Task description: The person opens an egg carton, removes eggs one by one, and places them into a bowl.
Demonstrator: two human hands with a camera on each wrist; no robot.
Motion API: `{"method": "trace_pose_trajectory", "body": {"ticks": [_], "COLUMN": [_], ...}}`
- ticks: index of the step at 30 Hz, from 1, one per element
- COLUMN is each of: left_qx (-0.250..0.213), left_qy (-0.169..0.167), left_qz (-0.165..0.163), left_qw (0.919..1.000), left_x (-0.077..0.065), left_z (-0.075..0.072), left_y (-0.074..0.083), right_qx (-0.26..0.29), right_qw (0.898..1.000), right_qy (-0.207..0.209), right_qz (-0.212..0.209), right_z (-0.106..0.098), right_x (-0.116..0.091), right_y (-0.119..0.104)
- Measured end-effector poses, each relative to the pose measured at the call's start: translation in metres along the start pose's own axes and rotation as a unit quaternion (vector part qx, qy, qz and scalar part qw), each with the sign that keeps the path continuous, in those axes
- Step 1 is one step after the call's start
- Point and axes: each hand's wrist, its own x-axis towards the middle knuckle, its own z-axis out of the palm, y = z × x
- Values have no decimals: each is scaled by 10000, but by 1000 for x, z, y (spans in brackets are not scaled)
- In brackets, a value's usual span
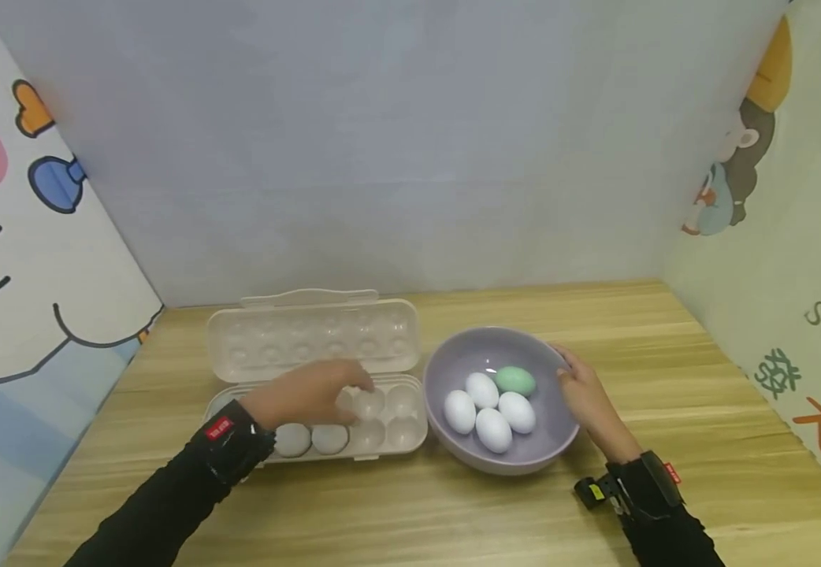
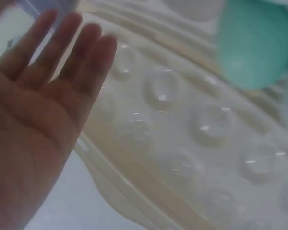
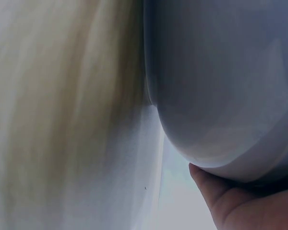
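Observation:
My left hand (image 1: 314, 391) hovers over the egg tray (image 1: 405, 431) with nothing in it; the left wrist view shows its fingers (image 2: 69, 45) straight. White eggs (image 1: 329, 439) sit in the tray's left front cups, and cups at its right end hold none. A green egg (image 2: 257, 45) shows beside the lid in the left wrist view; in the head view the hand hides that area. My right hand (image 1: 588, 398) grips the rim of the purple-grey bowl (image 1: 446, 362) on its right side. Inside lie several white eggs (image 1: 493, 430) and one green egg (image 1: 515, 381).
The tray's clear lid (image 1: 311, 339) is folded back behind it. Bowl and tray stand side by side on a wood-grain table (image 1: 396, 516). A grey-white wall (image 1: 410, 173) rises behind, with printed panels (image 1: 772, 299) at both sides.

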Motion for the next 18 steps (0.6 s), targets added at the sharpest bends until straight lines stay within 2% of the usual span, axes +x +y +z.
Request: {"method": "trace_pose_trajectory", "body": {"ticks": [3,5,7,13,15,18], "left_qx": [-412,-578,-608,-453,-301,-89], "left_qy": [-424,-550,-532,-479,-430,-298], "left_qz": [-483,-606,-601,-774,-736,-511], "left_qw": [9971,9950,9949,9948,9959,9982], "left_x": [-18,-26,-31,-29,-25,-22], "left_z": [3,5,7,14,17,22], "left_y": [-8,-13,-16,-22,-22,-22], "right_qx": [10,18,30,91,117,128], "right_qw": [10000,10000,10000,9999,9999,9999], "right_qy": [-3,-7,-6,-33,-32,-22], "right_qz": [40,64,76,115,82,44], "right_z": [-1,-2,-2,-1,0,1], "right_x": [1,1,2,2,2,1], "right_y": [0,0,0,0,0,-1]}}
